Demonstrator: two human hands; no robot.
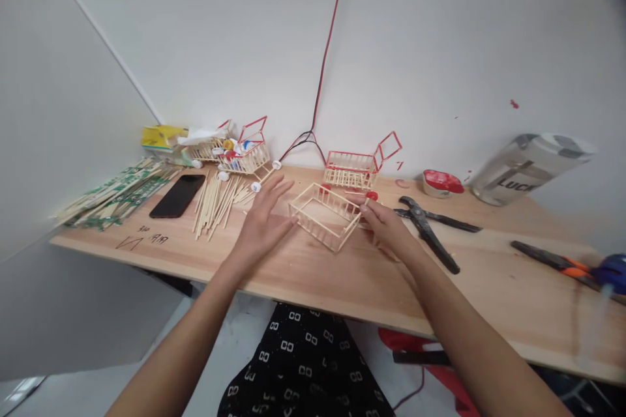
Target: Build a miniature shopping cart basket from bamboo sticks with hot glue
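Observation:
A small open frame of pale wooden sticks (323,232), shaped like a basket without a floor, stands tilted on the table between my hands. My right hand (386,225) has thumb and fingers closed on the frame's right corner. At the opposite side, my left hand (264,218) is spread, its thumb close to the frame's left corner; whether it touches I cannot tell. Just behind the frame is a miniature shopping cart (349,172) of sticks with a red-painted rim and handle. Red wheels (372,196) show near my right fingertips.
Loose sticks (215,205), a black phone (177,196) and packaged sticks (122,192) lie left. Another cart (249,155) stands behind them, filled with small items. Rightward are pliers (425,234), a red paint cup (441,184), a clear container (531,169) and an orange-and-black tool (562,264).

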